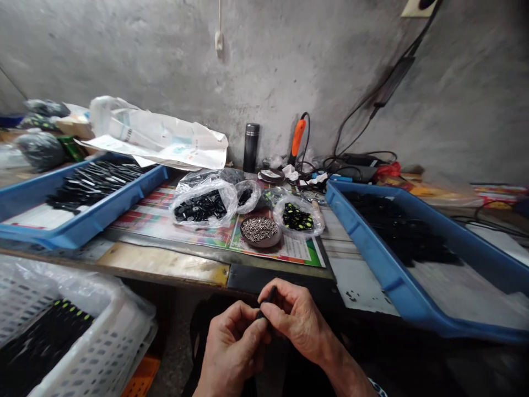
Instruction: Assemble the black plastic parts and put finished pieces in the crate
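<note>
Just off the table's front edge, my left hand [237, 342] and my right hand [295, 317] meet around a small black part [270, 295]. Both thumbs and forefingers pinch it; most of it is hidden by the fingers, so its exact kind does not show. Beyond the hands, a round dish [261, 231] holds many small metal screws. To its right lies a clear bag [298, 216] of black pieces with yellow-green spots. On its left an open plastic bag [202, 204] contains black pieces, with a smaller bag [248, 196] beside it.
A blue tray [99, 218] with long black parts stands left, another blue tray [384, 275] with black parts right. A white basket [111, 320] sits low at left. Toward the wall are a black flask [251, 148], an orange-handled corded tool [297, 139] and cables.
</note>
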`<state>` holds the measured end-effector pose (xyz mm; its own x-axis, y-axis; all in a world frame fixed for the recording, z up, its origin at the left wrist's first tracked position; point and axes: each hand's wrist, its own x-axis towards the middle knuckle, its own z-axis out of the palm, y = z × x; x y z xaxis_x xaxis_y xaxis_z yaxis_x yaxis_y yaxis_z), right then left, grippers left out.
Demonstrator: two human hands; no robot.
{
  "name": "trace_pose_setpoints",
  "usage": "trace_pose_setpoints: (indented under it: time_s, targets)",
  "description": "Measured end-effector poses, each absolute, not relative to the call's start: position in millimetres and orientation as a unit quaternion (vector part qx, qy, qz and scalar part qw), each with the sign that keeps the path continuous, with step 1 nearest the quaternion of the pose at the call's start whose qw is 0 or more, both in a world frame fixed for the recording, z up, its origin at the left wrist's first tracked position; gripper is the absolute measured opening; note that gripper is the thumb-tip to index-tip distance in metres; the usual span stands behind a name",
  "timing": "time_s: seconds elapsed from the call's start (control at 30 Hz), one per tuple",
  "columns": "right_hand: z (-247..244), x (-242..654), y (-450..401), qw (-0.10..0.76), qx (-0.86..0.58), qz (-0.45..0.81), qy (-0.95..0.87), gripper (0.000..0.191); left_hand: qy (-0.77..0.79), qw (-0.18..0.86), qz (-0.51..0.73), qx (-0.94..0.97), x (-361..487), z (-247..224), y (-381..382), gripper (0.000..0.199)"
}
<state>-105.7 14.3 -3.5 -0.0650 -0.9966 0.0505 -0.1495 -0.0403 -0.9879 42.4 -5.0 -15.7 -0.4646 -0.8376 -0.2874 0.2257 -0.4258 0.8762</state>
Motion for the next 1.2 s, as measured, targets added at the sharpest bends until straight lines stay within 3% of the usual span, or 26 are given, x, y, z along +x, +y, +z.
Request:
trace_pose_setpoints:
  time_s: [0.1,0.33,0.53,0.7,0.87,1.2]
  targets:
    - [-3.6,-109.0,14.8,0.449,-0.532,-0.499,0.516,0.019,-0.396,0.349,-0.764,0.371,42.5,-12.0,-5.5,0.049]
    - [-12.5,-115.9,11.6,0.522,-0.501,-0.539,0.432,0.057,-0.39,0.304,-0.806,0.327,43.5,-10.6,-0.9,0.048]
    - [-15.0,-104.7,13.6,0.439,-0.496,-0.58,0.474,0.047,-0.373,0.323,-0.794,0.354,40.6,-11.7,-3.3,0.05]
    - [-7.3,-108.0,16.0,0.481,-0.508,-0.543,0.465,0.034,-0.381,0.335,-0.777,0.373,40.3,-5.1,-6.7,0.055]
    - [-0.2,-109.3,17.0,0.449,-0.522,-0.501,0.524,0.015,-0.415,0.338,-0.756,0.376,40.8,-12.4,-4.0,0.05]
    - [-2.5,-109.9,15.5,0.465,-0.513,-0.522,0.498,0.021,-0.416,0.346,-0.75,0.38,42.7,-5.2,-7.7,0.051]
